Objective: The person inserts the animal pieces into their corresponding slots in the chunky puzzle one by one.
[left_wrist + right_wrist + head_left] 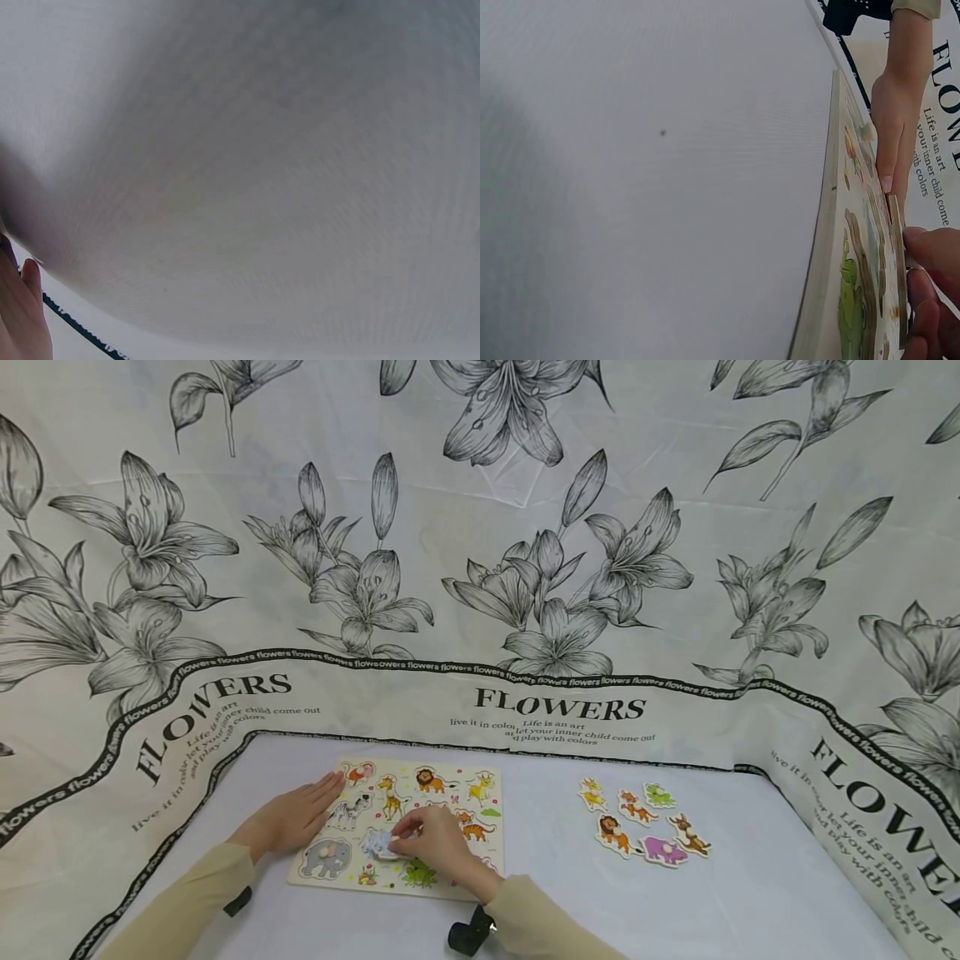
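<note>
A wooden animal puzzle board [405,767] lies on the white cloth. My left hand [296,814] rests at its left edge, fingers straight, near the zebra picture [350,811]. With thumb and fingertips my right hand [438,843] pinches a pale blue puzzle piece [377,845] over the middle of the board. What animal the piece shows is hard to make out. From the right wrist view, the piece appears edge-on between the right fingers [934,255]. An elephant [324,860] with a small knob sits at the board's lower left. The left wrist view is mostly blurred cloth.
Right of the board lie several loose animal pieces, among them a lion [615,835], a purple hippo [664,852], a kangaroo [690,836] and a green one [659,794]. A flower-printed cloth [555,702] rises behind and at both sides.
</note>
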Motion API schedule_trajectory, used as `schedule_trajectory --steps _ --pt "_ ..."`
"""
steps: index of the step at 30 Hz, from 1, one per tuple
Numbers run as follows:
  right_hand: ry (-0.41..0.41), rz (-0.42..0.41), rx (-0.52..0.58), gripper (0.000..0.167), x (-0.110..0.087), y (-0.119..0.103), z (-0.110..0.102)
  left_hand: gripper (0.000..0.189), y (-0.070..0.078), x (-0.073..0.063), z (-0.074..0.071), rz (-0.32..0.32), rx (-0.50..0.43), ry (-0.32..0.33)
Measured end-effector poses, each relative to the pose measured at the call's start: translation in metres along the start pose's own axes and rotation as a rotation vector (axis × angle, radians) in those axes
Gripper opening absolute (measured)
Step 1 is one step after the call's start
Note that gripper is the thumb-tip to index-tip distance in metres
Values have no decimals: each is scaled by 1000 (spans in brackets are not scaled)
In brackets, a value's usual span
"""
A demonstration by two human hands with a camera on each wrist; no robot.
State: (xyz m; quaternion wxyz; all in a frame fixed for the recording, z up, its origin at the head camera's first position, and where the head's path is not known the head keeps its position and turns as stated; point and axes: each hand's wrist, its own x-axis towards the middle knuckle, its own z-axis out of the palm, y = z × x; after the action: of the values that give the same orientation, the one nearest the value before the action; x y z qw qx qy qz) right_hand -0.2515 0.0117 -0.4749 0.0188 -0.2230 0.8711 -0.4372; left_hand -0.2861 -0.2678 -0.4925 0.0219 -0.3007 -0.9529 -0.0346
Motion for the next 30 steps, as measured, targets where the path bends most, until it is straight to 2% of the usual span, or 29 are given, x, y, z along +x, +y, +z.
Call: schedule_trajectory --steps 9,17,24,30 --pt "-15 14 -5 11 4 2 9 52 1 -2 -1 19 -5 30" --pt "-9 10 -37 12 8 -1 15 54 2 -1 -6 -18 -25 -35" --pt "-5 -7 -57 12 11 -3 19 53 2 -1 -6 -18 -21 -35" --pt "-2 14 -61 12 12 -3 22 52 -1 -1 1 15 6 40"
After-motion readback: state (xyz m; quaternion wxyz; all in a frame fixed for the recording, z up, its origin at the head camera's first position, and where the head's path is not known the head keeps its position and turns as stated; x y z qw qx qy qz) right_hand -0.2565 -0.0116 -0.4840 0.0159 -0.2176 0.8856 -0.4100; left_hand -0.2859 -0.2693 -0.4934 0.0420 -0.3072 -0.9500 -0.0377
